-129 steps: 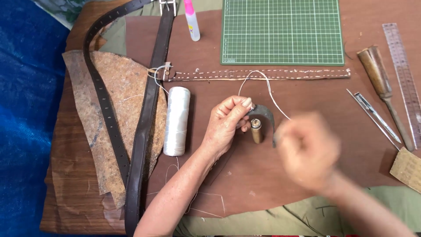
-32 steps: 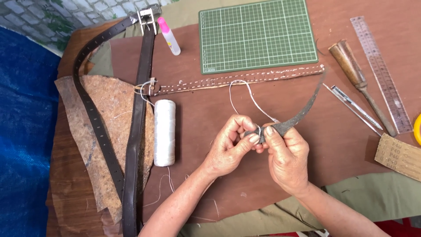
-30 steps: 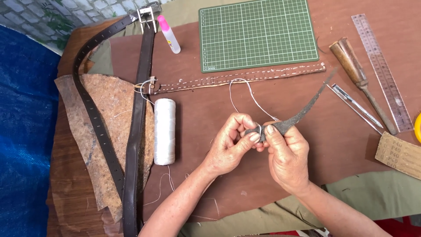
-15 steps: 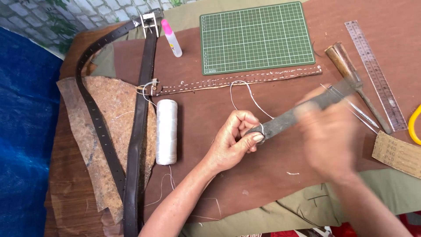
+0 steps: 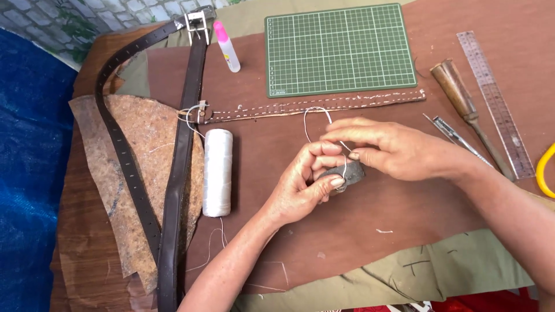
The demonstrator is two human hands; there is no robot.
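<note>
Between the two hands, just above the brown leather sheet [image 5: 358, 231], sits a small dark grey leather piece [image 5: 350, 171], folded or bunched so that only a short stub of it shows. The left hand [image 5: 303, 188] is closed around its near end, thumb and forefinger pinching it where a loop of white thread [image 5: 315, 112] passes through. The right hand [image 5: 399, 150] comes in from the far side with its fingers half curled, forefinger and thumb meeting at the thread right beside the piece; whether they grip the thread or a needle is too small to tell. From that pinch the thread arcs away from the fingertips toward the long stitched strap [image 5: 312, 106] lying beyond both hands. To the outside of the left hand lies a spool of white thread [image 5: 217, 172], and past it a dark brown belt [image 5: 182, 173] across a rough tan hide scrap [image 5: 110, 173]. Beyond the right hand's knuckles rest a wooden-handled tool [image 5: 462, 98], a thin metal tool [image 5: 457, 132] and a clear ruler [image 5: 496, 104]; a green cutting mat [image 5: 340, 49] lies farther off. By its look, the grey piece is light, limp and thin, likely to flop if held by one end, so it is best pinched close to the stitch point; the thread seems fine and slippery.
</note>
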